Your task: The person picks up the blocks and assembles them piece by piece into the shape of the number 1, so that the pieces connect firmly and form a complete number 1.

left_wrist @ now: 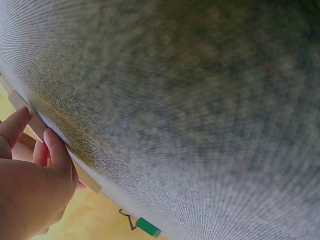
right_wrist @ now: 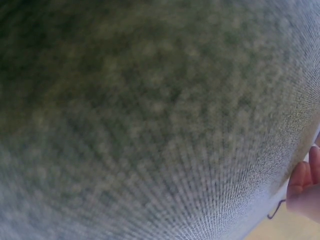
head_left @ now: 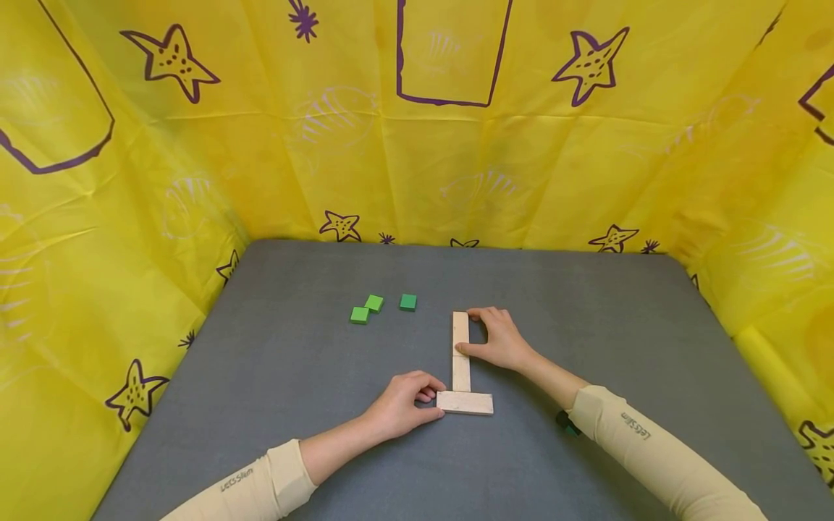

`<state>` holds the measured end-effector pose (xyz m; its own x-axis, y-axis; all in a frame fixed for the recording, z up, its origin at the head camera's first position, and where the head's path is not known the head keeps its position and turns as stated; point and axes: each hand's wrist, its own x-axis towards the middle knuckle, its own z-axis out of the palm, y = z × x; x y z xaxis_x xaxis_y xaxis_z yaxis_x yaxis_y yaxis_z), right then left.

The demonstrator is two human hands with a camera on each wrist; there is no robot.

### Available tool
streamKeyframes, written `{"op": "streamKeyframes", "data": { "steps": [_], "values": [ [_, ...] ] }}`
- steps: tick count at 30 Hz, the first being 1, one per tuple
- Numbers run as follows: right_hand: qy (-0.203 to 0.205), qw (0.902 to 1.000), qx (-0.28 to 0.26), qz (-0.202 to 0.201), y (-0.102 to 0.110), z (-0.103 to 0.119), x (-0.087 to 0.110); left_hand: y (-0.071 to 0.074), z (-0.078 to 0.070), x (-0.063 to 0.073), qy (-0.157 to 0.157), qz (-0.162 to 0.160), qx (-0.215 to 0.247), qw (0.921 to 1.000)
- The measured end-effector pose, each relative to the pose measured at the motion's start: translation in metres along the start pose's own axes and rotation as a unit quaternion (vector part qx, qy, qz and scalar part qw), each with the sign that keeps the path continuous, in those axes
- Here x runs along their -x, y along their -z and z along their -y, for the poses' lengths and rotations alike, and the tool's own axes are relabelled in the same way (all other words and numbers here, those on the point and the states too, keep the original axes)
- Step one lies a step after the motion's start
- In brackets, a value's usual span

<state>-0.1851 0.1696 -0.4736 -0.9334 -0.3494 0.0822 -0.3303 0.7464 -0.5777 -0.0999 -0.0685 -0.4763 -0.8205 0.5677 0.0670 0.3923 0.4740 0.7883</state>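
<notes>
Three pale wooden blocks lie flat on the grey table, forming an upside-down T in the head view. My left hand (head_left: 402, 407) pinches the left end of the crosswise near block (head_left: 469, 404), thumb at its near corner and fingertips at its far one. Beyond it, a middle block (head_left: 460, 375) runs away from me, its end meeting the near block. In line with that lies the far block (head_left: 460, 329). My right hand (head_left: 500, 340) grips this far block from the right, index finger by its far end and thumb over the joint with the middle block.
Two light green square tiles, one nearer (head_left: 360, 315) and one farther (head_left: 374, 303), touch at a corner left of the blocks. A darker green tile (head_left: 407, 302) lies beside them. Something dark green (head_left: 568, 423) shows partly under the right sleeve. A yellow patterned cloth (head_left: 443, 159) surrounds the table.
</notes>
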Motion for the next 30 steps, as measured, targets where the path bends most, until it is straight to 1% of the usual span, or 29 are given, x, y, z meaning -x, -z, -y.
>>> {"op": "streamKeyframes", "data": {
  "steps": [7, 14, 21, 26, 30],
  "values": [
    [-0.004, 1.0, -0.001, 0.006, 0.0, 0.0, -0.002, 0.0, 0.002, 0.0, 0.001, 0.0, 0.001, 1.0],
    [-0.01, 0.9997, -0.018, 0.012, 0.001, 0.001, -0.003, 0.0, 0.002, 0.0, 0.002, 0.004, 0.0, 1.0],
    [-0.006, 0.9992, -0.04, -0.006, 0.003, 0.0, -0.006, 0.001, 0.001, 0.0, -0.004, 0.002, -0.004, 1.0],
    [-0.009, 0.9974, -0.07, -0.017, 0.004, 0.002, -0.012, 0.0, 0.002, 0.0, -0.007, -0.001, -0.002, 1.0],
    [-0.002, 0.9955, -0.092, -0.024, 0.003, 0.004, -0.017, 0.0, 0.003, 0.0, -0.007, -0.002, 0.001, 1.0]
  ]
}}
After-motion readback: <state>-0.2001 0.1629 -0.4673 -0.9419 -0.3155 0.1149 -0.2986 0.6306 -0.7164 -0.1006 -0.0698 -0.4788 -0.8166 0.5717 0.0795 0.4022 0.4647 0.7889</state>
